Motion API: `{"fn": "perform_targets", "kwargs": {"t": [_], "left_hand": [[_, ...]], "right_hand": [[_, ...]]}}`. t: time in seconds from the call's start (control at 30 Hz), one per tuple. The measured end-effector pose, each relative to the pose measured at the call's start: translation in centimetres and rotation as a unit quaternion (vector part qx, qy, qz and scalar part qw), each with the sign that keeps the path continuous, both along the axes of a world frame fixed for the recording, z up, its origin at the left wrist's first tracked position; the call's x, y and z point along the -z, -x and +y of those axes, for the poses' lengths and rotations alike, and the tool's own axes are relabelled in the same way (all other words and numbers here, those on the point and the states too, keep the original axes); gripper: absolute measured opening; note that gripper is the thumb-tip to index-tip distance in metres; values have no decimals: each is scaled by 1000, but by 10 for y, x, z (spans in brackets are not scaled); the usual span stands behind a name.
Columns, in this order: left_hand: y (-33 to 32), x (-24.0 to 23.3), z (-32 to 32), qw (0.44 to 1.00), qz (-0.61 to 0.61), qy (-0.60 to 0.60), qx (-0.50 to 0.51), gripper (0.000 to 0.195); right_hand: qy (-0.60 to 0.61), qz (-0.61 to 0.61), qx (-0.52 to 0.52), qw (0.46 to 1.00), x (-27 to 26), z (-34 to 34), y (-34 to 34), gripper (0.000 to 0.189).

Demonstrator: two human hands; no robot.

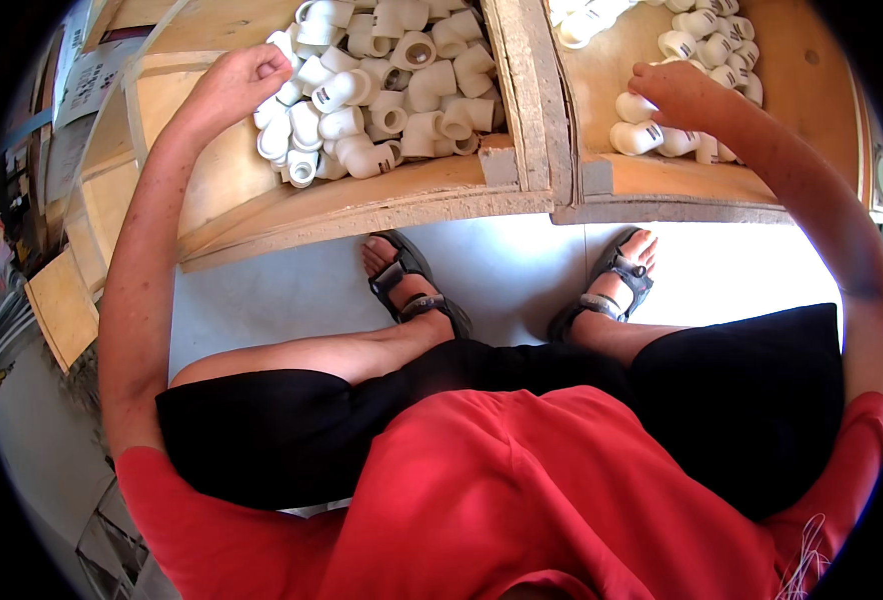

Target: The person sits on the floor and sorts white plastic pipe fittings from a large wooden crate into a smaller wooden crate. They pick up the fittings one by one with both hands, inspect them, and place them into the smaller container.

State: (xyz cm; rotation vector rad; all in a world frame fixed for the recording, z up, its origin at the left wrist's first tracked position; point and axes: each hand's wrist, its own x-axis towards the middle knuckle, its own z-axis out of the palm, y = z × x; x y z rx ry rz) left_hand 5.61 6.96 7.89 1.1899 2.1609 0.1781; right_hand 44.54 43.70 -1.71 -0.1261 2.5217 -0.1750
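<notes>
White plastic pipe elbows (419,94) are heaped in the left wooden compartment. At the left edge of this heap is my left hand (250,75), its fingers curled; whether anything is inside them is hidden. In the right compartment, my right hand (685,94) has thumb and fingers around the edge of a white elbow fitting (633,107). Just below it lies another elbow (636,138) with a dark printed mark. More marked elbows (711,45) lie beyond and beside the right hand, some partly covered by it.
A rough wooden divider (524,90) separates the compartments. The wooden front rim (381,206) runs across above the pale floor (509,255). My sandalled feet (419,292) are below it. More elbows (584,26) lie at the right compartment's far left. Wooden boxes (104,202) stand at left.
</notes>
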Motion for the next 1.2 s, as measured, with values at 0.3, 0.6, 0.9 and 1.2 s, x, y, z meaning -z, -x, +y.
{"fn": "perform_targets", "kwargs": {"t": [0.3, 0.6, 0.9, 1.2], "left_hand": [[-44, -14, 42, 960, 16, -277, 41, 16], [-108, -78, 94, 929, 12, -369, 30, 23], [-143, -99, 122, 888, 12, -442, 127, 81], [-151, -117, 100, 926, -61, -337, 157, 64]], "right_hand": [[92, 149, 75, 982, -12, 27, -4, 28], [310, 233, 258, 885, -97, 34, 41, 27], [221, 301, 186, 909, -163, 29, 42, 98], [287, 296, 196, 890, -212, -71, 67, 53]]}}
